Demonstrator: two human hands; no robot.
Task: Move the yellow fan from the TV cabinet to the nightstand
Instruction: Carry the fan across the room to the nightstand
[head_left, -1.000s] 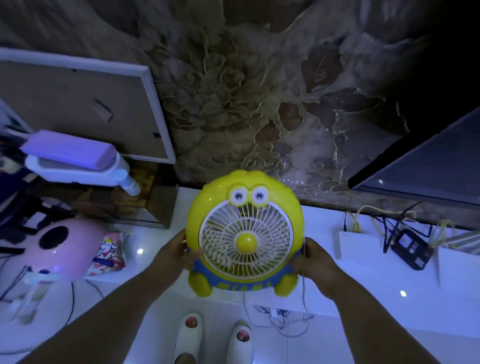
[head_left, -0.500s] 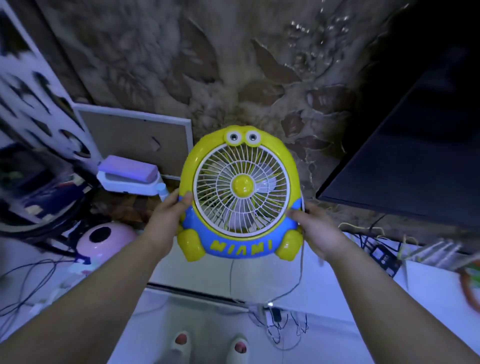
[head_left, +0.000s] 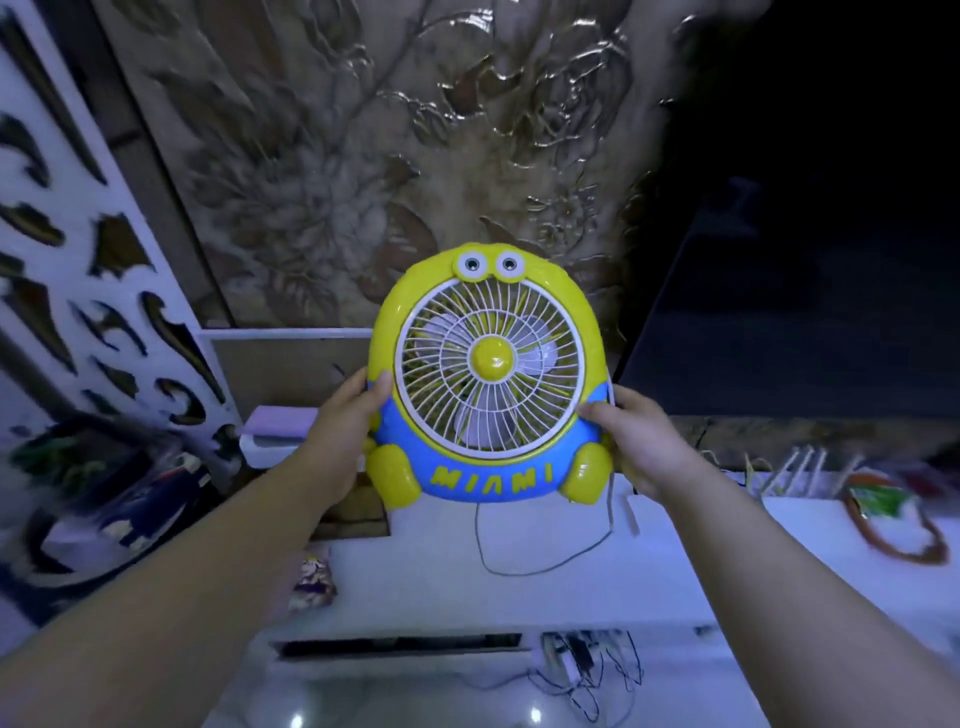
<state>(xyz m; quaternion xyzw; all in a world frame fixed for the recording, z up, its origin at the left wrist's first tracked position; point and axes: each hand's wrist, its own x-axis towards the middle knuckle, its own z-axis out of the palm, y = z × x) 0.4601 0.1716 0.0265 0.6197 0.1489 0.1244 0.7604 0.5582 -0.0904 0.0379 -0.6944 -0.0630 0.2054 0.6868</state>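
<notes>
Since the frame half a second earlier the fan (head_left: 488, 379) had risen a little higher off the cabinet (head_left: 519, 582), and the view had swung left, so that the pink dome once at 8 o'clock was gone from sight and more of the white carved screen (head_left: 67, 249) showed. The fan was held upright in the air, facing the camera, its two eyes on top and the word MIAMI across the blue base. The left hand (head_left: 337, 431) clasped its side at 9 o'clock, thumb laid on the front edge beside the grille; the right hand (head_left: 639, 441) gripped the side at 3 o'clock, thumb on the blue band, fingers wrapped behind and hidden. Both hands were pressed against the fan from opposite sides, well apart from each other. The cord (head_left: 545, 561) hung from the fan's underside in a loose loop over the cabinet top at 6 o'clock. That top was white and glossy, lit bluish. On it, at 7 o'clock, lay a small printed packet (head_left: 311, 577); at 4 o'clock, a blurred orange-rimmed thing (head_left: 893, 519). A dark TV (head_left: 789, 332) stood at 3 o'clock. Behind the fan rose a wall with embossed flowers (head_left: 374, 156); a framed board (head_left: 280, 358) leaned against it at 9 o'clock. Tangled wires (head_left: 582, 675) lay on the floor at 5 o'clock.
</notes>
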